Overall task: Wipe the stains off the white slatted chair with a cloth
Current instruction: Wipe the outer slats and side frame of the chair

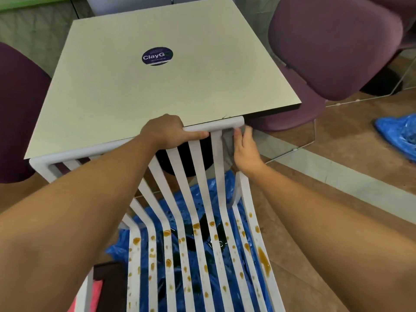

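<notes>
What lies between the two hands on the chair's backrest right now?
In the head view, one white back slat and the top rail separate the left hand from the right hand; no cloth shows there.

White slatted chair [180, 199]: narrow flat slats run down from a rounded top rail and curve into the seat. The top rail sits against the near edge of a pale table. Seat slats carry many amber-brown stains [167, 263], from small drops to larger blots; the largest smear lies on the right outer slat. The backrest slats appear clean. Cloth: a grey piece [227, 137] shows by the rail's right end, largely hidden.
</notes>
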`<state>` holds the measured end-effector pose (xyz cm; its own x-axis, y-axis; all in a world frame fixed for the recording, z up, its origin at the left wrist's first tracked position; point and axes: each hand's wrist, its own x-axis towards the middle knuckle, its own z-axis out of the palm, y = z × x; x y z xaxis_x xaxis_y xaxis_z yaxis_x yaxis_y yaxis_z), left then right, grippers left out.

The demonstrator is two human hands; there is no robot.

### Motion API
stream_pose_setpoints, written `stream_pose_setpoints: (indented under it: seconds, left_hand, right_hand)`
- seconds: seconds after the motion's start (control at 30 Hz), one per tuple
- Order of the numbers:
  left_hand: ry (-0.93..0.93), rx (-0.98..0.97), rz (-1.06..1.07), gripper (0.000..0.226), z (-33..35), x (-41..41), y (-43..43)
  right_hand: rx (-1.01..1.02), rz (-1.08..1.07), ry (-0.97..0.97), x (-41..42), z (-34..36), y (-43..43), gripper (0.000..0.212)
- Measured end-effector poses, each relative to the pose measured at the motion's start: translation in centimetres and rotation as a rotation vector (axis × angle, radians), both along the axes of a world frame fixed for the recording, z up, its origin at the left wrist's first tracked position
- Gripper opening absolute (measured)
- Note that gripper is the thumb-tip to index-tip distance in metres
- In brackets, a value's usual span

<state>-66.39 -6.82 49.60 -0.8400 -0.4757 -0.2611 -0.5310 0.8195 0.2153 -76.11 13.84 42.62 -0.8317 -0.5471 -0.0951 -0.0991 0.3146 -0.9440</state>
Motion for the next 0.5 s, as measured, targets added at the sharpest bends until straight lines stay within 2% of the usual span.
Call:
stream_pose_setpoints:
  seconds: [0.1,0.2,0.27,0.37,0.5]
  left_hand:
    - [-0.015,0.001,0.0,0.085,-0.1,-0.1,0.2]
    - [-0.013,-0.005,-0.004,0.085,-0.1,-0.1,0.1]
    - [-0.011,-0.011,-0.007,0.086,-0.2,-0.1,0.0]
    - [-0.006,-0.034,-0.01,0.086,-0.3,0.0,0.2]
    - [0.011,-0.146,-0.021,0.087,-0.3,0.4,0.5]
  right_hand:
    - [0.178,0.052,-0.093,2.0,-4.2,3.3,0.029]
    - [0.27,0.092,-0.145,3.9,-8.4,6.9,0.021]
    - [0.346,0.124,-0.198,5.0,-9.9,8.7,0.024]
    - [0.448,0.141,-0.287,5.8,-10.6,9.9,0.034]
    - [0.478,0.179,-0.344,5.0,-9.1,9.2,0.03]
